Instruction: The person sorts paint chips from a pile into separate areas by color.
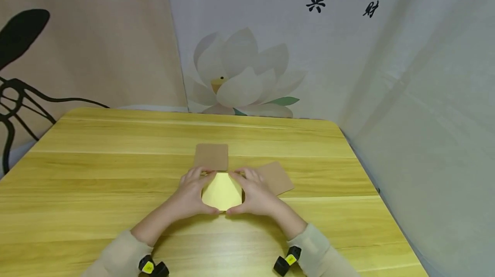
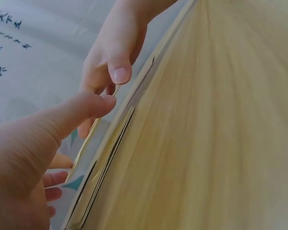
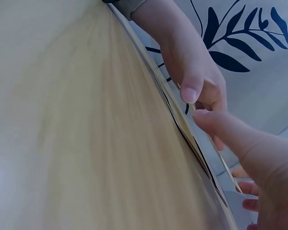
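Note:
A small piece of yellow paper [image 1: 222,192] is held between both hands, above the table near its middle. Its top edge is narrow and its sides slant outward. My left hand [image 1: 192,192] grips the left side, thumb at the near edge and fingers at the far one. On the right side my right hand [image 1: 253,192] grips it the same way. The thumbs nearly meet at the near edge. Seen edge-on in the left wrist view, the yellow paper [image 2: 90,135] is a thin strip between thumbs and fingers.
A brown square card [image 1: 211,156] lies just beyond the hands. Another brown card [image 1: 276,178] lies turned at an angle, partly behind the right hand. The wooden table [image 1: 116,174] reaches back to a curtain [image 1: 332,66] printed with a lotus.

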`<state>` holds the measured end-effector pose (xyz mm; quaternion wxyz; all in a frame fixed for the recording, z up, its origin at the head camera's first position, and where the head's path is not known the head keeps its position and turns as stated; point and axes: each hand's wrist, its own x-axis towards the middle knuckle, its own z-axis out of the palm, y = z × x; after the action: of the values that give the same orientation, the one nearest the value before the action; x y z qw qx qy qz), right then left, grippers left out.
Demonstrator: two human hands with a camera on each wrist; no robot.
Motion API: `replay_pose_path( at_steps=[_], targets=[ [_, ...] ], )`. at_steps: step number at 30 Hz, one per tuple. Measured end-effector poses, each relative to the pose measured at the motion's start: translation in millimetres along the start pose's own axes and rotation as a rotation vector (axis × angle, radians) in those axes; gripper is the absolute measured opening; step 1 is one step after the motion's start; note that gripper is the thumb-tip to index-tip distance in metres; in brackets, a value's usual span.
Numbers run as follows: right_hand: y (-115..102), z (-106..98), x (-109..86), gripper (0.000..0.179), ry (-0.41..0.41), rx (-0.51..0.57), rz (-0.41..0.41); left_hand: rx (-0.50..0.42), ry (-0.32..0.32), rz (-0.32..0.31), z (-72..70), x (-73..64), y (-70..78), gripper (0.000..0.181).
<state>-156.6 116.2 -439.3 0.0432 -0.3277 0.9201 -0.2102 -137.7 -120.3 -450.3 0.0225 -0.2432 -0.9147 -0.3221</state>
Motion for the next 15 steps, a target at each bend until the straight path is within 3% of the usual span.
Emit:
replay_pose_path(
  at_steps=[15],
  targets=[
    [-22, 13, 16.3, 0.105, -0.060, -0.013, 0.000, 0.030, -0.034, -0.009, -18.2, -19.1, -19.6, 0.102]
  ],
)
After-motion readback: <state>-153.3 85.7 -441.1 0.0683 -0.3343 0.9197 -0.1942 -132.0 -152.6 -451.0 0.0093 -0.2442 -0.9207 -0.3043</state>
